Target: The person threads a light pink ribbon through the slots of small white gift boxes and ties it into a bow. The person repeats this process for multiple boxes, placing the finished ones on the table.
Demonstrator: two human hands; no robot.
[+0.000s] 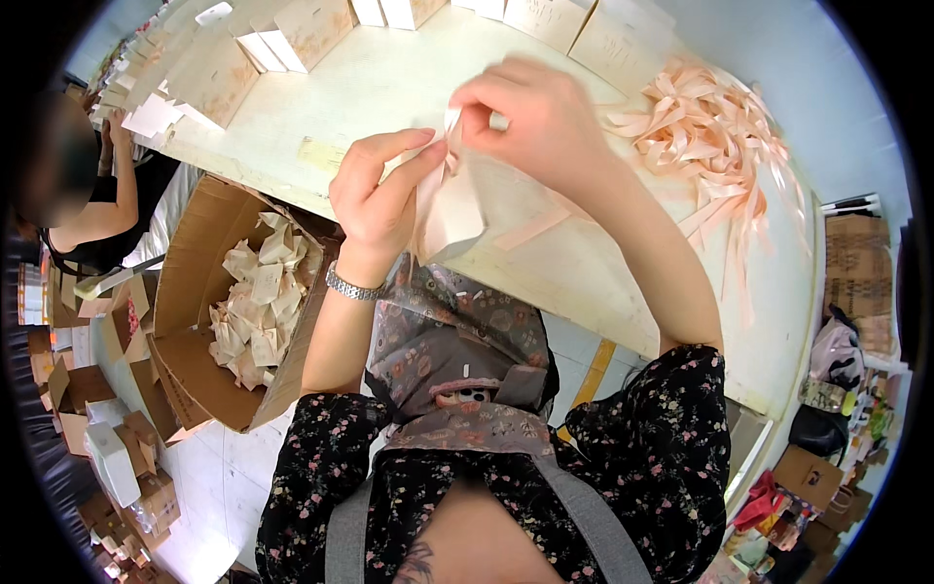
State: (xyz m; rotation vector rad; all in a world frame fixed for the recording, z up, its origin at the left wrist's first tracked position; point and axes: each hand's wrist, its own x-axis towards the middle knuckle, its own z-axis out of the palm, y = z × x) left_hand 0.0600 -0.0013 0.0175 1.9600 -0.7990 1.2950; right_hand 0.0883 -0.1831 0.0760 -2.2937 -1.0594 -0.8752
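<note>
Over the table's near edge, my left hand [383, 190] pinches a satin ribbon [453, 128] at the top of a small cream paper bag or box [454, 219], which hangs just right of that hand. My right hand [529, 109], slightly blurred, has thumb and forefinger together on the ribbon's upper part. A loose ribbon strip [533, 228] lies on the table beyond the cream item. On the right of the table is a tangled heap of peach satin ribbons [700, 135], with several ends trailing towards me.
Cream printed cartons [306, 33] stand along the table's far edge. Left of me, an open cardboard box [193, 248] holds many small cream items [266, 285]. Another person [109, 190] is at the far left by the table [584, 285]. More cardboard boxes [84, 390] stand on the floor.
</note>
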